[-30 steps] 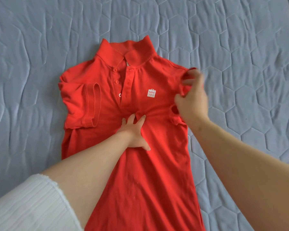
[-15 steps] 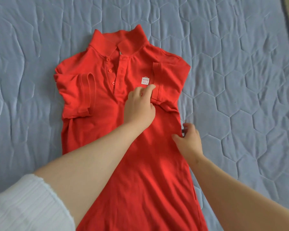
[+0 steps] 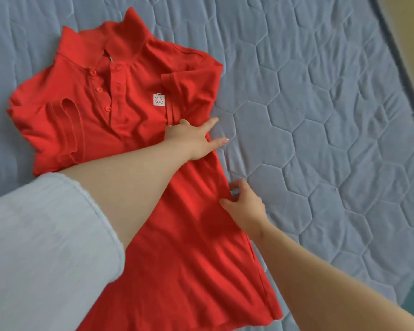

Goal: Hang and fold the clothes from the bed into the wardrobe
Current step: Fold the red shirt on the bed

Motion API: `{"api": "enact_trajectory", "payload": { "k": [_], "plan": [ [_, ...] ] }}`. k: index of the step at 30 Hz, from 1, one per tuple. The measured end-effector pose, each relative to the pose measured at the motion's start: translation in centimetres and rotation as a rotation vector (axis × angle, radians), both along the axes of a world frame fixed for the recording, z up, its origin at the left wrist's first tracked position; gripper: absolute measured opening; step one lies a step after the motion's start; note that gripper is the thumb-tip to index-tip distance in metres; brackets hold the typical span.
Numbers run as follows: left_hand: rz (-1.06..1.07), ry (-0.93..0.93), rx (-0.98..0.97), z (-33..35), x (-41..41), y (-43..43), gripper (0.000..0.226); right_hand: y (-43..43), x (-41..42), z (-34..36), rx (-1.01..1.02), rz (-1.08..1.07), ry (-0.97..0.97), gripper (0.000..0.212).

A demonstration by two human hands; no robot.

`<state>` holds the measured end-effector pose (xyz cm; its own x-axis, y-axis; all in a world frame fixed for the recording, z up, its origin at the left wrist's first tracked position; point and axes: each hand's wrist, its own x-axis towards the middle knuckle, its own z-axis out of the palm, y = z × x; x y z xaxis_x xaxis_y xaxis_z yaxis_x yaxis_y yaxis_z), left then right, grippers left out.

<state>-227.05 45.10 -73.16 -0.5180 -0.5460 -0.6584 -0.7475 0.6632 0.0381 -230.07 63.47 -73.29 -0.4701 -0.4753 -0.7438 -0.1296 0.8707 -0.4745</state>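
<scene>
A red polo shirt (image 3: 120, 120) lies face up on the bed, collar at the top, with a small white logo on the chest. Both short sleeves are folded inward over the front. My left hand (image 3: 191, 139) lies flat with straight fingers on the shirt's right side, just below the folded sleeve, its fingertips reaching over the edge onto the bed. My right hand (image 3: 244, 206) pinches the shirt's right side edge lower down, thumb on top of the cloth. The lower hem runs out of view at the bottom.
The bed is covered by a grey-blue quilted mattress cover (image 3: 320, 115) with a hexagon pattern. Its right edge (image 3: 406, 68) runs diagonally at the top right, with a strip of floor beyond. A pale sleeve (image 3: 41, 247) covers my left upper arm.
My left hand has slid from the chest near the logo to the shirt's right edge. My right hand has moved a little down the side seam. The view has shifted left.
</scene>
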Motion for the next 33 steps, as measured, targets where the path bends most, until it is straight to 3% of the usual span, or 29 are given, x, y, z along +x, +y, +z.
{"api": "enact_trajectory", "payload": {
  "k": [4, 9, 16, 22, 28, 33],
  "plan": [
    [-0.026, -0.003, -0.057, -0.5, -0.8, -0.1, 0.071, 0.0, -0.4, 0.0, 0.008, 0.060, -0.007, 0.028],
    [0.196, 0.116, -0.006, 0.3, -0.7, -2.7, 0.069, 1.1, 0.1, 0.6, 0.004, 0.154, -0.023, 0.034],
    [0.819, 0.712, 0.015, 2.2, 4.5, -3.2, 0.014, 1.0, 4.1, 2.9, -0.231, 0.126, -0.140, 0.046],
    [1.179, 0.925, 0.135, 4.4, 11.2, -6.6, 0.032, -1.5, 9.9, 4.7, -0.099, 0.288, -0.390, 0.081],
    [1.324, 0.935, 0.143, 5.8, 20.1, -10.3, 0.051, -3.7, 17.0, 5.7, -0.079, 0.469, -0.408, 0.082],
    [1.378, 0.939, 0.234, 4.2, 25.5, -11.7, 0.065, -4.2, 21.9, 4.7, -0.038, 0.492, -0.396, 0.082]
  ]
}}
